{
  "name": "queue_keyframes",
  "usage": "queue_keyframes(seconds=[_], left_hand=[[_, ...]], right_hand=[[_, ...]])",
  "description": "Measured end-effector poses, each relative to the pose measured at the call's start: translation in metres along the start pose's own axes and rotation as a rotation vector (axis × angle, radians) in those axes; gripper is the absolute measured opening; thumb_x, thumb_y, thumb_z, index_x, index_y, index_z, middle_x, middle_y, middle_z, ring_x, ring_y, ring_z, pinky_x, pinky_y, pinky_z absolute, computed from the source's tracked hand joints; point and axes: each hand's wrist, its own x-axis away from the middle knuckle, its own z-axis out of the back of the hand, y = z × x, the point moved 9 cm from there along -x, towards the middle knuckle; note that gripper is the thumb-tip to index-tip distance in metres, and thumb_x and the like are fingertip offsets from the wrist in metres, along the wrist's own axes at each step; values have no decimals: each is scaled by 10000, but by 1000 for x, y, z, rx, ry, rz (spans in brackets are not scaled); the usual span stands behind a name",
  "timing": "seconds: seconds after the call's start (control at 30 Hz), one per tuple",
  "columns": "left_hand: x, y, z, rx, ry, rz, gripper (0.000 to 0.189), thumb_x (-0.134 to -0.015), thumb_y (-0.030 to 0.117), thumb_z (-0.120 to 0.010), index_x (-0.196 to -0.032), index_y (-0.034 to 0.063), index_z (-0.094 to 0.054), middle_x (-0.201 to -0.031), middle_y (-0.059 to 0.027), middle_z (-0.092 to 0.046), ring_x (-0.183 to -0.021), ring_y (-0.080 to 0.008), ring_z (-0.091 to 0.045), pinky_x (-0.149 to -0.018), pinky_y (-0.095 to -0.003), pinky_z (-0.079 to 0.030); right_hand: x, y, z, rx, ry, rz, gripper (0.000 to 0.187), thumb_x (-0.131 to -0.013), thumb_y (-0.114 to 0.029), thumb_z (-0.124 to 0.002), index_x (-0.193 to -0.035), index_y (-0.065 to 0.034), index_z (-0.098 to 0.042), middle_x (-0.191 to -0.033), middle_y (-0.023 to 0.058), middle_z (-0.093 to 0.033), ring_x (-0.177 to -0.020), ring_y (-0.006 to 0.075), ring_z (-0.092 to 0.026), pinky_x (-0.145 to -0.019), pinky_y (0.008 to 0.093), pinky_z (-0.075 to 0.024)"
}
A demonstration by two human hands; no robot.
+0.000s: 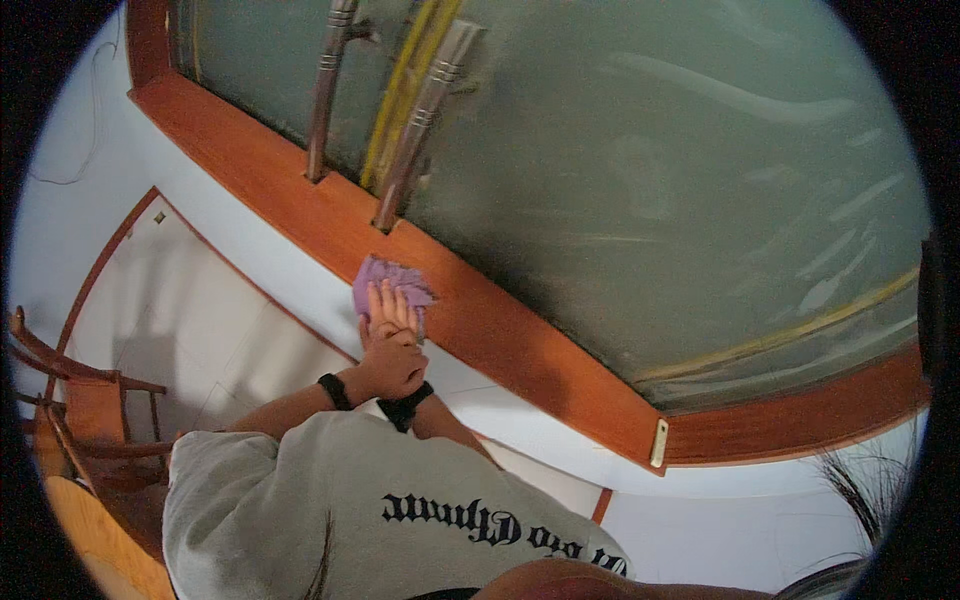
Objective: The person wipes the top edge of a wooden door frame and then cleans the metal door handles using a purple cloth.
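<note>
A purple cloth (375, 274) lies on the orange-brown wooden window sill (480, 315), at its near edge. My right hand (391, 304) presses it down with fingers laid nearly flat, the fingertips over the cloth's middle. Wrapped over the back of my right hand is my left hand (397, 364), its fingers curled around it. Both wrists wear black bands. Beyond the cloth, two metal bars (409, 142) rise from notches in the sill, with yellow strips between them. Cloudy, wrinkled clear sheeting or glass (637, 187) fills the window area behind.
At the sill's right corner is a small pale oblong object (658, 442). Wooden chair parts (97, 397) stand at the left, near a round-edged wooden surface (112, 547). White wall (270, 247) runs below the sill, with a brown-edged pale panel (202, 300).
</note>
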Motion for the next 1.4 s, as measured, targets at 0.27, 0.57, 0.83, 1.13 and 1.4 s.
queue_keyframes(seconds=[0.27, 0.57, 0.83, 1.13, 1.4], left_hand=[[-47, 101, -63, -19, -176, 11, 190, -646, 289, -521, -659, 125, -618, -737, -53, -593, -816, -215, -494, -739, -427, -315], [-91, 249, -160, 117, -245, -255, 196, -654, 287, -518, -649, 118, -619, -705, -60, -597, -763, -229, -512, -723, -421, -329], [-104, 329, -193, 193, -338, -482, 203, -661, 284, -515, -640, 112, -620, -677, -67, -600, -717, -241, -529, -708, -416, -342], [-106, 371, -217, 262, -454, -743, 211, -669, 282, -512, -631, 105, -621, -645, -74, -604, -664, -255, -547, -692, -410, -356], [-105, 339, -220, 551, -442, -678, 251, -700, 281, -498, -629, 66, -607, -667, -121, -598, -770, -287, -551, -752, -476, -326]], right_hand=[[69, 77, 56, -12, -8, 33, 517, -846, -304, -438, -1313, -128, -304, -1368, 79, -275, -1248, 232, -270, -985, 400, -215], [175, 189, 144, 272, -55, -11, 475, -835, -326, -471, -1282, -205, -367, -1344, 32, -318, -1224, 199, -312, -930, 382, -307], [233, 260, 178, 183, 20, -217, 445, -816, -340, -487, -1231, -193, -422, -1309, 57, -356, -1179, 243, -361, -936, 397, -297], [276, 307, 215, 192, 225, -661, 519, -783, -329, -531, -1239, -122, -395, -1266, 90, -391, -1171, 266, -349, -943, 459, -245], [284, 323, 176, 591, 106, -875, 533, -833, -429, -422, -1271, -130, -366, -1328, 91, -338, -1236, 254, -286, -976, 478, -158]])
